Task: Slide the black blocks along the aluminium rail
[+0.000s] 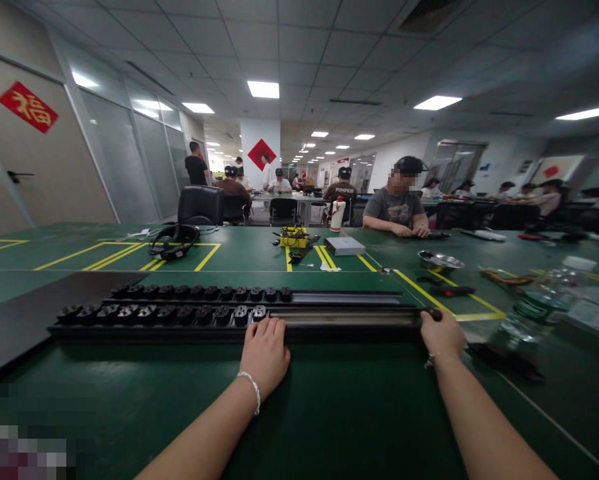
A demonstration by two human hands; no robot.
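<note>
Two hands: we have both on the near rail, one at mid-length and one at the end.
Left hand (264,352): we lay it palm down on the front edge of the near socket rail (229,319), fingers curled over the last socket modules; it presses rather than clamps, seemingly to steady the rail.
Right hand (442,335): we close it round the rail's right end, fingers wrapped on the end cap, probably to brace the long piece against sliding.
Rails: two, lying side by side across the green table (329,413), just in front of us; the far socket rail (259,294) lies just behind the near one.
Socket modules: about a dozen on each rail, bunched toward the left; the right stretches of both are bare track. We cannot count them exactly.
Bottle: one clear water bottle (534,313), on its side to our right.
Headphones: one pair (174,241), further back.
Person opposite: one, seated, hands on the table.
</note>
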